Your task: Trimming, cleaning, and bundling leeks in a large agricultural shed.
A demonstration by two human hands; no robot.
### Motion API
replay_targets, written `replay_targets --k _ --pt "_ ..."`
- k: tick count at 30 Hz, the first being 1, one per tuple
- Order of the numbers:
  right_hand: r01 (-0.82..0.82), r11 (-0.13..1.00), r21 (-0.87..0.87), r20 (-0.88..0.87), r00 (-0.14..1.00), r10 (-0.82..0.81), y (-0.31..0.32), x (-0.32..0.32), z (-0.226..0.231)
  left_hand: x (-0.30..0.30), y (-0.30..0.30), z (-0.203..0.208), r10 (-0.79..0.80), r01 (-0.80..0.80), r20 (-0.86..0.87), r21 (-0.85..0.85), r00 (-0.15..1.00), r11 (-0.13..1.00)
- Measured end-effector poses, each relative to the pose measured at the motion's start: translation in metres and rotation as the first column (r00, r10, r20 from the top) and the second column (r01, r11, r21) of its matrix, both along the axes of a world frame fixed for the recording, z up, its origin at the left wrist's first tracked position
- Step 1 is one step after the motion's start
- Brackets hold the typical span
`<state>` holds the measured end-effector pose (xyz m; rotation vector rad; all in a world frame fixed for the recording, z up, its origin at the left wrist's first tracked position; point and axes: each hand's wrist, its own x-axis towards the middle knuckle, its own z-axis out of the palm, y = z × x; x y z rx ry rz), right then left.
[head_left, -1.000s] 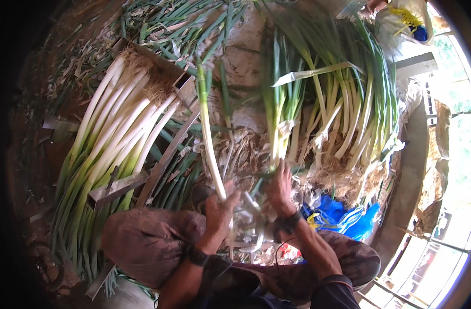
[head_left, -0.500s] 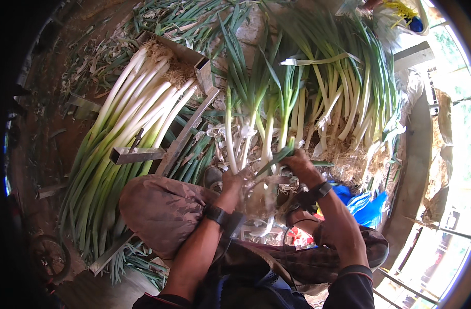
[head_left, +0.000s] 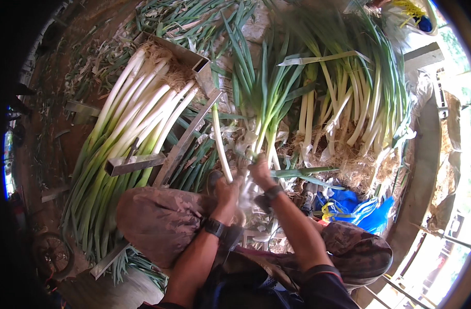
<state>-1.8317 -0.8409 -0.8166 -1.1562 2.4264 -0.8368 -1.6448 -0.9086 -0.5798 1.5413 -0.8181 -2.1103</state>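
Note:
My left hand (head_left: 228,193) is closed round the lower white stalk of a leek (head_left: 221,147), which leans up and away from it. Close by on the right, my right hand (head_left: 261,173) has its fingers curled together at the stalks of more leeks (head_left: 270,123); what it pinches is blurred and partly hidden. Pale peelings (head_left: 245,201) hang blurred below and between the hands. A loose green leaf (head_left: 310,172) extends to the right of my right hand.
On the left, a metal frame (head_left: 135,164) holds a stack of white-stalked leeks (head_left: 137,108). Rooted leeks (head_left: 356,113) lie far right under a pale strip (head_left: 325,59). Blue plastic (head_left: 359,208) sits by my right knee. Cut leaves (head_left: 186,26) litter the back.
My right hand has moved left, closer to my left hand. The green leaf piece it held now lies farther right. The leek in my left hand has tilted left.

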Motion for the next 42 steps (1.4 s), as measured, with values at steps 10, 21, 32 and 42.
replay_targets --k 10,21,32,42 --pt "-0.26 0.948 0.181 0.435 0.886 0.16 -0.102 0.13 0.199 0.088 -0.034 -0.013 -0.119 0.134 0.087 -0.196 0.989 0.971" --pt "-0.957 0.288 0.038 0.631 0.246 0.735 0.103 0.005 0.165 0.062 -0.053 0.052 -0.383 0.382 -0.03 -0.047 0.923 0.923" --pt "0.432 0.814 0.387 -0.329 0.89 -0.316 -0.098 -0.115 0.205 0.07 -0.01 0.018 -0.221 0.213 -0.074 -0.096 0.973 0.972" --pt "-0.337 0.874 0.35 -0.246 0.867 0.433 -0.024 -0.256 0.261 0.039 -0.02 0.045 -0.232 0.273 -0.217 0.183 0.948 0.944"
